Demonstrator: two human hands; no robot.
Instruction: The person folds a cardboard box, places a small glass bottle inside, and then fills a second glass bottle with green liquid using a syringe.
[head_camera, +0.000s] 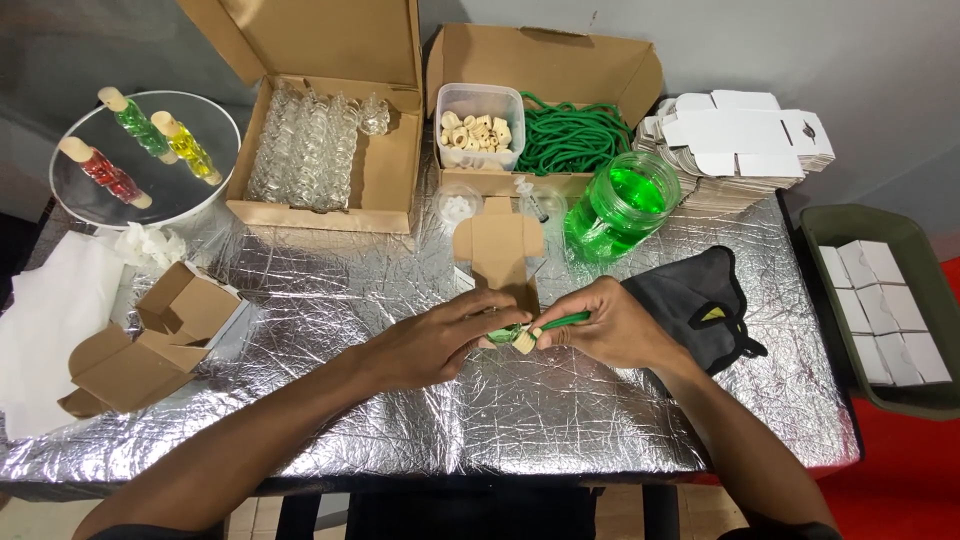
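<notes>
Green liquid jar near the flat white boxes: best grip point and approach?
Take the green jar around its round wall below the rim, coming from the near right side. It appears to stand upright with an open mouth, so a side wrap keeps it level; a top grasp would put fingers into the liquid. The brown box behind and the flat cardboard blank at left crowd those sides.

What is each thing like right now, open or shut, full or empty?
Left hand: grip pinching small green-filled bottle.
Right hand: grip holding green cord at the bottle's wooden cap.
Big clear jar of green liquid: partly full.
Cardboard box of glass bottles: open.
Cardboard box of green cord: open.
Small brown carton: open, tipped over.
</notes>
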